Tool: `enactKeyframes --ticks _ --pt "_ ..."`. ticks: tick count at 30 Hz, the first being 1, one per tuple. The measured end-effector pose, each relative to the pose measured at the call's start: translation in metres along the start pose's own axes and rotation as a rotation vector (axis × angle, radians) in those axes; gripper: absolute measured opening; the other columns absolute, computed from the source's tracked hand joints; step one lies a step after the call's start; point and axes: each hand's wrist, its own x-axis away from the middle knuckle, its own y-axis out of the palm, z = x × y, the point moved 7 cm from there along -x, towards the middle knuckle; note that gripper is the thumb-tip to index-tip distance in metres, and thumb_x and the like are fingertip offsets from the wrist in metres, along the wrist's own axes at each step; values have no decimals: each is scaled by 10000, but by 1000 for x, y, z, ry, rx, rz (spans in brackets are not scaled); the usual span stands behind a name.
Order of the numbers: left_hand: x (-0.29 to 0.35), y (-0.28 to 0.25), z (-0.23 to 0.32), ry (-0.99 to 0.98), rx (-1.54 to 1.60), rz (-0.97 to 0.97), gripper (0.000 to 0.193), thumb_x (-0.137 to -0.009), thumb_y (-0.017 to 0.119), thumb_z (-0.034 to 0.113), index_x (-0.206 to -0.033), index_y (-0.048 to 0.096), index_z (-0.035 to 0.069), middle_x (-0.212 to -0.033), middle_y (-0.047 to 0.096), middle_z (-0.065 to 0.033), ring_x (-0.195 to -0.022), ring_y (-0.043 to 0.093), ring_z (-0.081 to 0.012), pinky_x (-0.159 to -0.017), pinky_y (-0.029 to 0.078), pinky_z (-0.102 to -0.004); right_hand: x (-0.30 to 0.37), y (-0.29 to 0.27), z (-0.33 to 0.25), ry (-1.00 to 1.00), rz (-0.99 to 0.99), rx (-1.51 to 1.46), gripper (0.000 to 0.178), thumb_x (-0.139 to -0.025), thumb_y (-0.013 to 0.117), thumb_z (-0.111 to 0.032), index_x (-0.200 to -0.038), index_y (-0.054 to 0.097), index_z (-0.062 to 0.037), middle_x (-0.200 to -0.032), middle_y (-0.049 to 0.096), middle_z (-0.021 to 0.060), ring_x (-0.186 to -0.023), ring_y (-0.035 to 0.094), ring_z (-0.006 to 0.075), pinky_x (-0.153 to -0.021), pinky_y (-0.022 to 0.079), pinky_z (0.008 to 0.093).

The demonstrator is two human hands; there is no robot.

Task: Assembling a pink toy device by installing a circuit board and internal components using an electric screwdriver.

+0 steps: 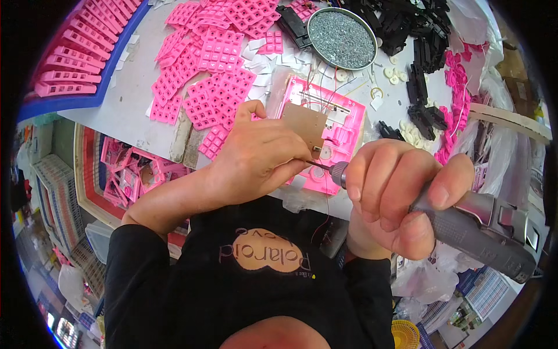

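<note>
Basically one view to go on, the head cam. Case [350, 136], pink and open, sat right of centre in the frame, with the brown board [303, 122] over its left part and thin wires looping at its upper edge. One red wire [328, 205] trailed off the near edge, toward the shirt.

Right hand [395, 195], at right of centre, had its fingers wrapped round the grey driver [479, 238]; the bit [318, 166] pointed left, to the board's lower right corner. Left hand [264, 148], mid-frame, had thumb and forefinger pinched narrow at the bit's tip. Couldn't tell if a screw was between them; the fingertips covered it.

Risks, my read: driver lay well over to the side, so if spun at that slant the bit could slip out of a screw head, cross-thread it, or skid into fingertips sitting that close. Too much push could crack the plastic or gouge the board. Trailing wire could snag on a sleeve and pull a joint; the loops up top could get pinched under the board if it shifted.

Around it: tin [347, 68] of small metal parts at upper centre, close beyond the case, so a knock could spill them into it. Pink keypads [221, 49] heaped upper left, black parts [418, 87] upper right.
</note>
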Motion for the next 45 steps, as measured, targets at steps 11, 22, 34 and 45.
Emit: enactKeyframes --ticks 11,22,34,45 --pt "4 6 -1 -16 97 -69 174 -801 786 117 -894 646 162 -877 674 26 -881 662 -161 -895 336 -449 7 -2 10 8 -8 -101 310 -895 677 -13 -1128 483 -74 -708 575 79 -599 524 174 -628 496 376" --pt "15 24 -23 -60 -259 -151 133 -878 732 158 -983 660 120 -1113 727 -24 -1107 676 -161 -929 345 -465 7 -50 56 -78 236 75 267 -922 675 -52 -1063 451 -16 -741 588 95 -596 566 152 -634 560 361" --pt "15 18 -23 -77 -198 -91 170 -859 744 163 -1007 669 125 -1109 733 -16 -1057 689 -163 -943 336 -462 1 -46 67 18 37 295 256 -953 662 -145 -1096 461 -78 -605 485 28 -508 433 135 -517 433 319" --pt "-2 19 -22 -37 -43 -8 189 -803 807 128 -960 702 134 -941 738 -9 -927 708 -201 -1097 287 -545 -1 -17 25 -33 -25 -87 333 -916 754 -189 -1090 496 -70 -640 538 52 -549 482 171 -540 449 334"
